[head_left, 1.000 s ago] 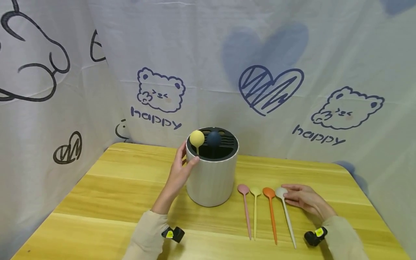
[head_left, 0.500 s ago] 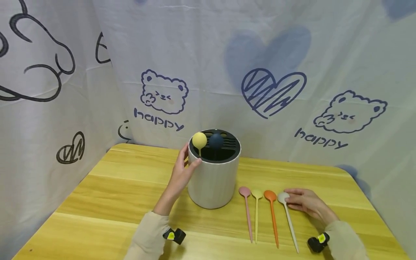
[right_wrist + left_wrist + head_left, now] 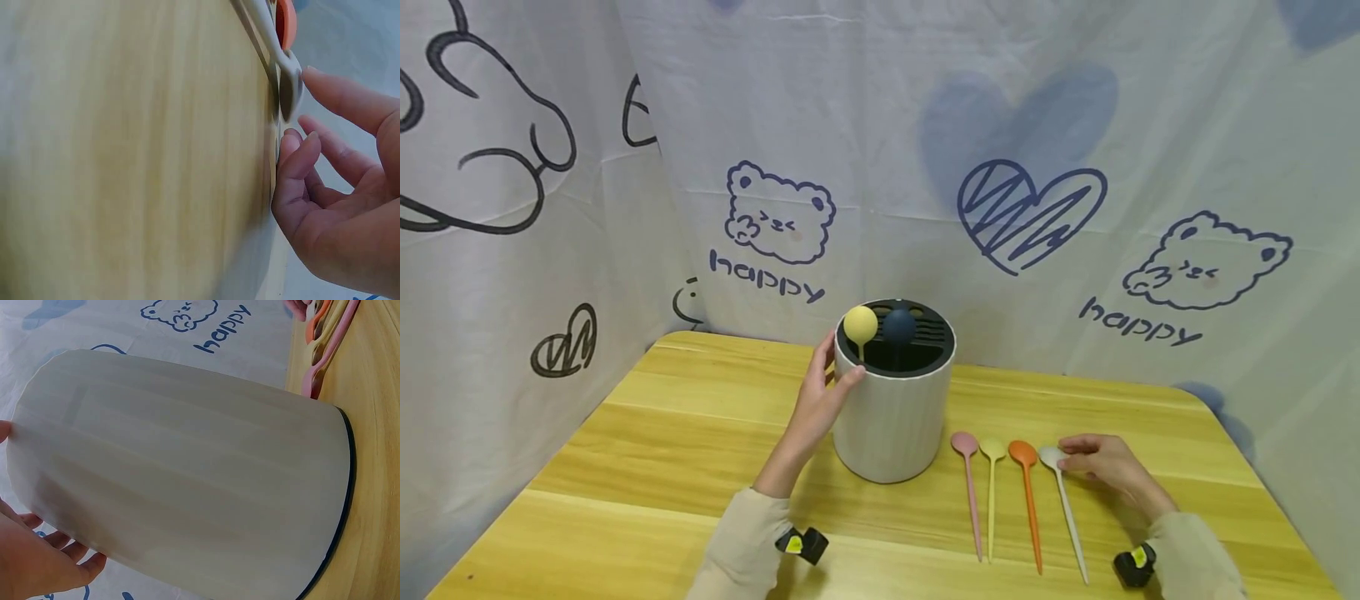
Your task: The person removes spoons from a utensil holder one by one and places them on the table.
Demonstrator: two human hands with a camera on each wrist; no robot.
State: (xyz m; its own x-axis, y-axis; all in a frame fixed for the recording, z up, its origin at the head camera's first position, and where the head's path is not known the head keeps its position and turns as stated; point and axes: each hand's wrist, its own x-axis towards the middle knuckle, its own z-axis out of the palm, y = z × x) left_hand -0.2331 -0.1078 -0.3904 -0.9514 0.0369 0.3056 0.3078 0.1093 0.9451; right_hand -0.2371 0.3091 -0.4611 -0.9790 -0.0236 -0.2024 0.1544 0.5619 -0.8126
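My left hand (image 3: 816, 400) grips the left side of a whitish round utensil holder (image 3: 891, 429), thumb at the front of its rim and fingers behind. Out of the holder's black slotted top rise a yellow spoon (image 3: 861, 323) and a navy spoon (image 3: 898, 326). To the right, my right hand (image 3: 1108, 462) is at the head of a white spoon (image 3: 1072, 525) lying on the table. In the right wrist view the thumb tip meets the edge of that spoon's bowl (image 3: 290, 87), while the other fingers are loosely bent below, apart from it.
Left of the white spoon lie an orange spoon (image 3: 1031, 512), a pale yellow spoon (image 3: 992, 504) and a pink spoon (image 3: 972, 500), side by side with handles toward me. All lie on a wooden table (image 3: 647, 467). A printed curtain (image 3: 887, 233) hangs behind it.
The view has shifted slightly. The right hand's fingers have moved a little at the white spoon's head, the thumb now lower on it. The left hand stays on the holder.
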